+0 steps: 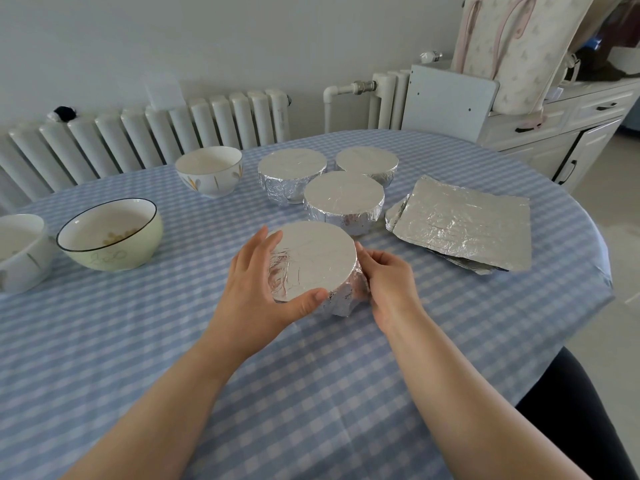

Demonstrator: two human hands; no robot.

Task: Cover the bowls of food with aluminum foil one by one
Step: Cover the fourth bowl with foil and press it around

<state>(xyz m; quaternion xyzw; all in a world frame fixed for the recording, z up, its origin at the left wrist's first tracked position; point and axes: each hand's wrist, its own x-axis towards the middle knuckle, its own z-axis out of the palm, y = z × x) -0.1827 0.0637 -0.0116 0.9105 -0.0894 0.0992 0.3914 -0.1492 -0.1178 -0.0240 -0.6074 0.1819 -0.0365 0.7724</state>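
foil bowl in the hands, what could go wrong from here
1. Both hands, left hand and right hand, squeeze the foil-wrapped bowl; a harder grip may tear the thin foil.
2. It sits close to another covered bowl; sliding it back could dent that cover.
3. Three uncovered bowls, like the green bowl, remain left, far from the foil sheets.

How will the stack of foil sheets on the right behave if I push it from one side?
The foil sheets look thin and crinkled, so they are probably light and floppy. Their edges are already uneven, so the top sheet would likely slide or buckle rather than the stack moving as one.
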